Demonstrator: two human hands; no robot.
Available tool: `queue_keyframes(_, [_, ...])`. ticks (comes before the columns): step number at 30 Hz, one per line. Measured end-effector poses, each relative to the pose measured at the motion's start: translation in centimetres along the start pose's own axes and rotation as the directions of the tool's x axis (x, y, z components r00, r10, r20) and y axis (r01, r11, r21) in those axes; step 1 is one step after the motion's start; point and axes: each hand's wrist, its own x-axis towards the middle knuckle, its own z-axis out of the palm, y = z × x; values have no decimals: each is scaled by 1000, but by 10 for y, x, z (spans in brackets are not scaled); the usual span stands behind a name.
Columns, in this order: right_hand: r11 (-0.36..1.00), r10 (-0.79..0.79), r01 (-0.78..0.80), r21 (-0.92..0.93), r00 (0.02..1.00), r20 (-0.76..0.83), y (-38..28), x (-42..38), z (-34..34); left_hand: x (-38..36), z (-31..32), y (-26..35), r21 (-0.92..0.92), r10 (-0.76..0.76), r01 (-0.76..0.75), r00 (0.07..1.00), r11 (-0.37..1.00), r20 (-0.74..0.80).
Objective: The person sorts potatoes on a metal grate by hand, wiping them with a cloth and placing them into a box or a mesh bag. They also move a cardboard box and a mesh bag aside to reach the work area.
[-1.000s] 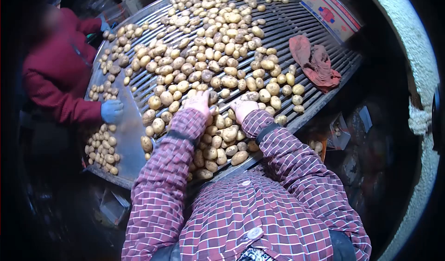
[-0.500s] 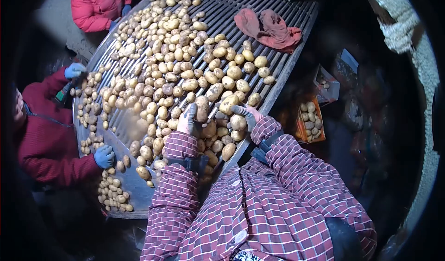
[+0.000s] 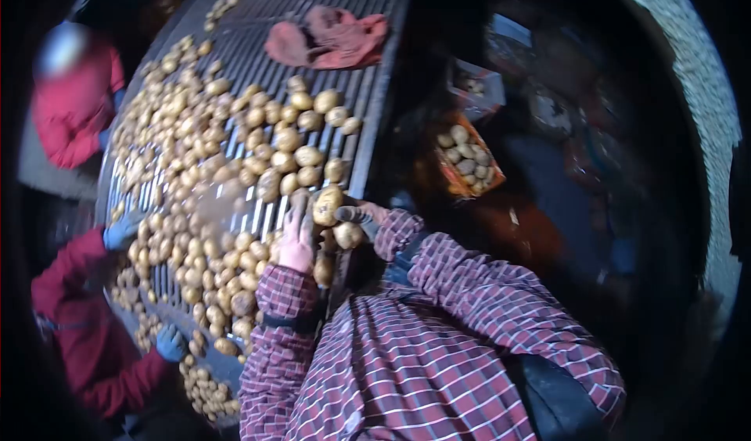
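Observation:
A large potato [image 3: 327, 205] sits between my hands at the right edge of the slatted metal table. My right hand [image 3: 364, 216], in a grey-fingered glove, has its fingers closed on this potato from the right. Another potato [image 3: 348, 235] lies just below those fingers. My left hand [image 3: 296, 236] is at the potato's left side with its fingers stretched out and nothing gripped in them; whether they touch the potato is hard to tell. Many loose potatoes [image 3: 211, 159] spread over the slats to the left and beyond my hands.
A red cloth [image 3: 336, 38] lies on the slats [image 3: 227, 30] at the far side. On the right, below the table edge, stand an orange crate [image 3: 467, 162] of potatoes and a white box [image 3: 476, 89]. Two people in red [image 3: 74, 112] and maroon [image 3: 82, 316] work along the left side.
My view has swung right, so the table appears further left. My left hand has let go of the potato it held and its fingers have straightened. My right hand still holds a potato.

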Motion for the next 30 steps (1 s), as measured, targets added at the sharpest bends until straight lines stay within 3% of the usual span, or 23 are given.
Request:
queue_keyframes(2, [997,32,-23,76,993,-114,-2,-16,-24,7,6,29,-135,-54,59,998,989,37])
queue_keyframes(4, [993,-113,114,-6,973,-199,-20,-31,-48,3,16,39,-240,-98,113,992,964,76])
queue_keyframes(6, [969,-244,226,-97,932,-269,-49,-49,-78,-3,22,38,-349,-124,134,991,927,53])
queue_keyframes(7, [951,-305,272,-147,904,-299,-63,-61,-96,-7,21,42,-451,-219,229,973,863,75])
queue_keyframes(8, [888,-433,307,-342,810,-397,-71,-69,-135,-12,19,35,-456,-240,247,968,855,75])
queue_keyframes(10, [931,-346,148,-335,650,-677,-111,-94,-165,-18,7,43,-485,-333,326,940,811,76])
queue_keyframes(11, [920,-364,131,-368,634,-683,-117,-106,-212,-27,5,31,-472,-398,378,915,797,60])
queue_keyframes(12, [875,-438,82,-477,557,-706,-131,-115,-224,-35,1,22,-367,-351,323,936,872,-10])
queue_keyframes(13, [808,-547,54,-587,439,-713,-125,-119,-299,-40,-4,20,-250,-301,276,951,928,-70])
queue_keyframes(14, [642,-658,-196,-741,356,-664,-122,-130,-367,-45,-10,22,-217,-327,298,939,929,-107])
queue_keyframes(15, [589,-583,-357,-725,433,-688,-132,-142,-349,-50,-14,22,-184,-347,320,927,929,-143])
queue_keyframes(16, [401,-633,-546,-736,416,-653,-133,-153,-368,-60,-14,13,-234,-382,336,904,913,-191])
queue_keyframes(18, [516,-571,-525,-677,378,-729,-146,-156,-333,-82,-26,-2,-115,-389,372,887,921,-250])
queue_keyframes(19, [541,-589,-549,-638,295,-753,-146,-156,-364,-92,-32,-5,-67,-375,372,881,926,-290])
queue_keyframes(21, [406,-743,-637,-655,188,-643,-161,-153,-355,-113,-37,-2,-366,-600,482,709,796,-371])
queue_keyframes(22, [298,-796,-661,-688,225,-561,-168,-153,-363,-127,-42,-5,-345,-634,534,677,772,-373])
queue_keyframes(23, [24,-889,-762,-647,280,-362,-176,-149,-327,-144,-53,-16,-318,-671,593,629,740,-392])
queue_keyframes(24, [-71,-861,-752,-656,378,-341,-177,-146,-303,-168,-57,-39,-73,-499,543,700,836,-511])
queue_keyframes(25, [-173,-828,-717,-676,478,-294,-166,-145,-336,-184,-63,-41,-38,-463,533,694,845,-552])
queue_keyframes(26, [-169,-744,-722,-671,540,-394,-146,-143,-359,-191,-73,-31,37,-443,566,684,824,-580])
queue_keyframes(27, [-310,-514,-716,-625,680,-523,-132,-147,-445,-204,-77,-34,-186,-546,561,589,807,-596])
queue_keyframes(29, [-470,-44,-768,-435,513,-857,-132,-121,-324,-230,-79,-38,-337,-653,599,447,726,-612])
queue_keyframes(30, [-301,-138,-809,-505,561,-816,-123,-122,-363,-238,-79,-32,-234,-601,623,479,746,-640])
